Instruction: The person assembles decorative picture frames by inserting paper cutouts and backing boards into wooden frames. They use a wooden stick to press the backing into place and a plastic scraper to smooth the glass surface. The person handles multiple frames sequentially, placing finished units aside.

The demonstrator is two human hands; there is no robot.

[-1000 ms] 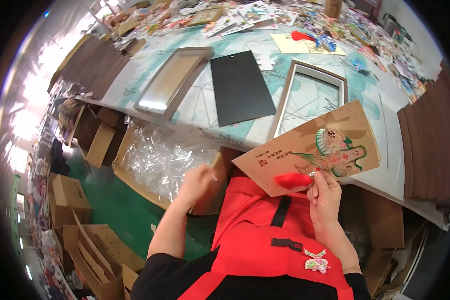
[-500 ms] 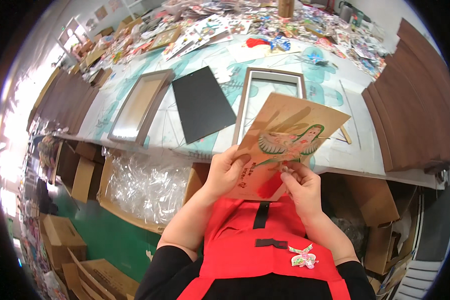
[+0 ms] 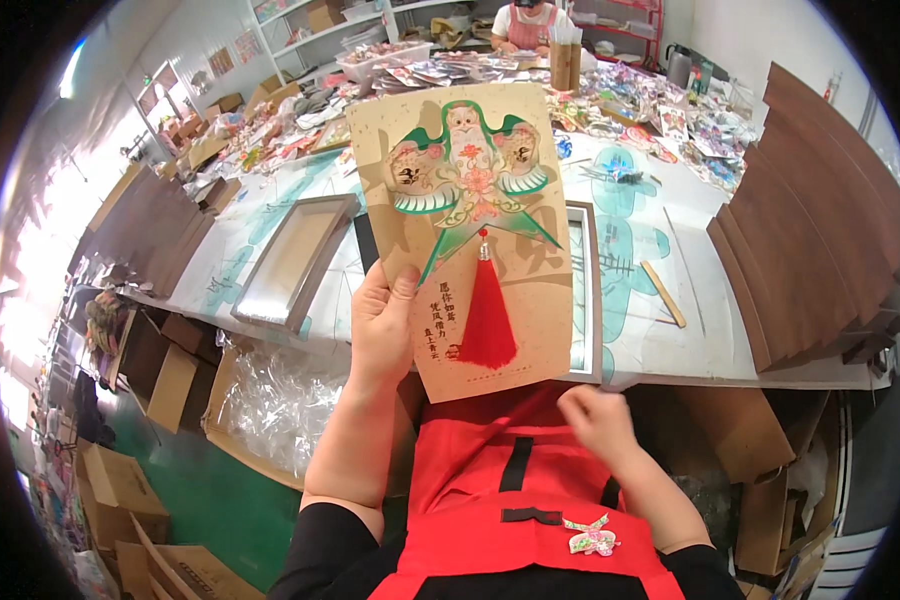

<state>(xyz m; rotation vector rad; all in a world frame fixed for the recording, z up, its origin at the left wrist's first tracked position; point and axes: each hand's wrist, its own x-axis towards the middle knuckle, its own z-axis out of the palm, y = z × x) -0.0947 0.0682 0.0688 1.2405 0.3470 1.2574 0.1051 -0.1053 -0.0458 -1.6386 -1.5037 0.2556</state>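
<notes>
My left hand [image 3: 383,325] grips the left edge of a tan card [image 3: 390,130], thumb on its face, and holds it upright. On the card sits a green and pink swallow-kite decoration [image 3: 475,180], with a red tassel [image 3: 487,320] hanging straight below its tail. Dark lettering runs beside the tassel. Off the card's lower right corner, my right hand [image 3: 600,425] is curled loosely, a little blurred, with nothing visible in it. Behind the card stands a partly hidden white-lined brown frame [image 3: 592,290]. A strip of the black board [image 3: 366,240] shows at the card's left.
Another brown frame [image 3: 298,262] lies to the left. Brown frame stacks stand left [image 3: 150,240] and right [image 3: 810,230]. A wooden stick [image 3: 663,294] lies on the table. Colourful cut-outs [image 3: 660,110] cover the far side, where another person [image 3: 532,28] is seated. Below is a box of clear plastic [image 3: 285,405].
The card has been raised, turned upright and brought left. My right hand has let go of the tassel and dropped away from the card. The view has tilted up, showing the other person.
</notes>
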